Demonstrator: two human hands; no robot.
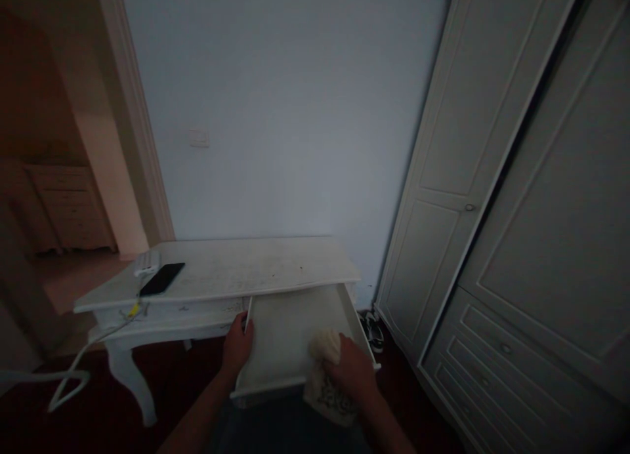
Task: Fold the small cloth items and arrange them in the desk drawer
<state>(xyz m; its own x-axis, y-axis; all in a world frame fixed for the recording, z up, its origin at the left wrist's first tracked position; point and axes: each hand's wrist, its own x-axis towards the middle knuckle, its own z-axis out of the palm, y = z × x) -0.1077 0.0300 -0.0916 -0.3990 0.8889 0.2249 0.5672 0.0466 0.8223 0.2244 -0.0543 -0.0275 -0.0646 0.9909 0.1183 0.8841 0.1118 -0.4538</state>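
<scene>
A white drawer (280,349) is pulled out of the white desk (246,260) towards me. My left hand (239,346) grips the drawer's left side wall, its fingers curled over the edge. In my right hand (352,369) is a bunched, cream-coloured cloth (325,346), held over the front right part of the drawer. Part of the cloth, with a dark pattern, hangs down outside the drawer's front. The fingers of my right hand are partly hidden by the cloth.
On the desk's left end lie a black phone (162,279) and a white power strip (146,264) with a white cable (73,362) trailing off left. Dark shoes (373,332) stand on the floor between desk and wardrobe (438,198). A doorway opens at left.
</scene>
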